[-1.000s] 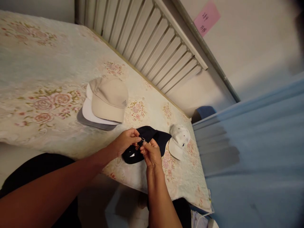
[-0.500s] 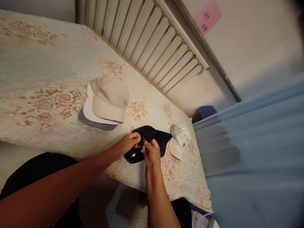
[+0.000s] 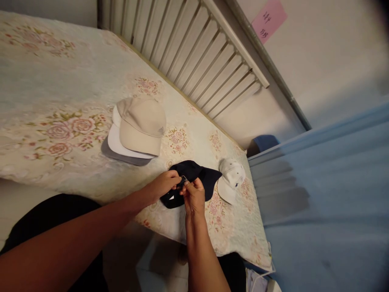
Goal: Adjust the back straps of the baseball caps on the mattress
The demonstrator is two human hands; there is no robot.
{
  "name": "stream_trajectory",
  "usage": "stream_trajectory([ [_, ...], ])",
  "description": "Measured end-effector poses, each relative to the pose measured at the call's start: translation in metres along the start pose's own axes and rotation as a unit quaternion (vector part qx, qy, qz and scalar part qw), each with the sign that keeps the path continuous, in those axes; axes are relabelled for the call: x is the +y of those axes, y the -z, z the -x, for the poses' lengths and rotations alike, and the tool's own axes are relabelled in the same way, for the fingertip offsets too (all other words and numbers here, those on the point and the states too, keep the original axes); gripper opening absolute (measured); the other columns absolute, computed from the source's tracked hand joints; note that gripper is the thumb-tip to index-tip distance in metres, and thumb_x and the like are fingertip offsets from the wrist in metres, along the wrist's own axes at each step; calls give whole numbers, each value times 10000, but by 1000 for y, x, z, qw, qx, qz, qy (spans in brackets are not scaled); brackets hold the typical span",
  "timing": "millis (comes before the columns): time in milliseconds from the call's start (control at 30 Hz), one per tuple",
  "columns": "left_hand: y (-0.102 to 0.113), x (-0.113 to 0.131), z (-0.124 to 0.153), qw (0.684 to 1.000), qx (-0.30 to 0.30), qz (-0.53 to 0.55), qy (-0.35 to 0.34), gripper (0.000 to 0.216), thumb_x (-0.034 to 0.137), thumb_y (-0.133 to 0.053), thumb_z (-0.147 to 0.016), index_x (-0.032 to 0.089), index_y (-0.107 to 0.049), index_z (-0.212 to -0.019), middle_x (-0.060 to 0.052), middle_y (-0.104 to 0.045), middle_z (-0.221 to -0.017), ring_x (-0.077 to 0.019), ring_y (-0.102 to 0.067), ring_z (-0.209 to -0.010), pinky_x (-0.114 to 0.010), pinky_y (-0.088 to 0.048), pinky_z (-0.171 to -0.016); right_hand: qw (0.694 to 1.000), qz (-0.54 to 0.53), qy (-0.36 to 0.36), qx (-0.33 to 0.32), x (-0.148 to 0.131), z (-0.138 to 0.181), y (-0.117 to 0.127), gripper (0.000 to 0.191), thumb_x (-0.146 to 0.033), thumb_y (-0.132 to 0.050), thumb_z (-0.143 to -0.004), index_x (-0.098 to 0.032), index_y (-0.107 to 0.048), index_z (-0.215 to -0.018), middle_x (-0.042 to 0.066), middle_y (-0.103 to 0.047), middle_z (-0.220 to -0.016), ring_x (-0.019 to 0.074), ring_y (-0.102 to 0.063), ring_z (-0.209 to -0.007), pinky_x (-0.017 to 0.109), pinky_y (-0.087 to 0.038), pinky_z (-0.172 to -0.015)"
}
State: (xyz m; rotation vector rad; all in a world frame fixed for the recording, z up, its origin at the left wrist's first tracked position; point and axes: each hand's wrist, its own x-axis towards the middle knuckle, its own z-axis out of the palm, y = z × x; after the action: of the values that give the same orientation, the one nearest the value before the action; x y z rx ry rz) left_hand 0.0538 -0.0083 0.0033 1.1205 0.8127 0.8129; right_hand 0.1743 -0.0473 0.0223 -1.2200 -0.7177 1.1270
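Note:
A black baseball cap [image 3: 209,178] lies on the flower-patterned table cover near its front edge, brim toward the right. My left hand [image 3: 168,181] pinches the cap's back strap from the left side. Close beside it, my right hand [image 3: 194,194] is closed on the strap by a small metal buckle [image 3: 184,179], thumb against it. A white label shows inside the cap. The fingertips partly hide the strap's end.
Left of the black cap lies a stack of caps, beige [image 3: 142,121] on top, white and grey below. A white cap [image 3: 232,176] sits to the right. Behind the table cover [image 3: 75,85] stands a radiator [image 3: 188,52]; a blue curtain [image 3: 334,194] hangs at the right.
The view has shifted very slightly. Both hands stay at the strap, and a little more of the metal buckle shows between the fingers.

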Motion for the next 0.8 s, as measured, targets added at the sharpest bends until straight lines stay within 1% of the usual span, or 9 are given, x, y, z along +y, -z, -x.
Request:
stream_trajectory([
  [267, -1, 6, 2, 1000, 0, -1, 0, 199, 346, -514, -775, 199, -488, -645, 36, -549, -557, -128, -506, -567, -251, -363, -575, 1000, 16, 13, -1, 3, 1, 0, 193, -173, -692, -625, -161, -623, -804, -109, -483, -427, 55, -448, -355, 170, -370, -362],
  [400, -2, 10, 5, 1000, -4, 6, 0, 197, 347, -512, -780, 198, -491, -652, 32, -573, -552, -121, -509, -552, -246, -359, -560, 1000, 24, 16, -4, 4, 1, -1, 190, -173, -686, -625, -157, -623, -804, -108, -491, -436, 55, -454, -354, 174, -393, -369],
  [533, -2, 9, 5, 1000, 17, 6, -4, 212, 357, -539, -762, 196, -480, -637, 53, -514, -503, -101, -454, -476, -235, -318, -488, 999, 31, 19, 2, 6, 1, 0, 199, -180, -687, -619, -156, -622, -805, -112, -483, -438, 55, -448, -352, 180, -410, -373],
  [633, -2, 8, 4, 999, 34, 13, 8, 207, 346, -554, -755, 197, -467, -640, 75, -456, -452, -86, -402, -407, -225, -287, -437, 999, 40, 17, 7, 7, 1, 1, 202, -196, -691, -623, -157, -621, -809, -112, -477, -438, 54, -444, -360, 183, -414, -383],
  [700, -2, 8, 5, 999, 27, 29, 20, 189, 323, -566, -749, 194, -465, -656, 73, -470, -447, -84, -422, -401, -216, -311, -437, 999, 40, 15, 9, 6, 1, 1, 209, -202, -693, -624, -158, -622, -816, -110, -482, -446, 54, -446, -367, 182, -405, -383],
  [800, -1, 10, 6, 996, -2, 80, 38, 141, 250, -599, -711, 181, -477, -702, 53, -546, -510, -94, -529, -472, -220, -415, -512, 999, 38, 13, 17, 6, 2, 1, 208, -202, -700, -616, -162, -620, -805, -113, -469, -451, 54, -446, -375, 179, -388, -377],
])
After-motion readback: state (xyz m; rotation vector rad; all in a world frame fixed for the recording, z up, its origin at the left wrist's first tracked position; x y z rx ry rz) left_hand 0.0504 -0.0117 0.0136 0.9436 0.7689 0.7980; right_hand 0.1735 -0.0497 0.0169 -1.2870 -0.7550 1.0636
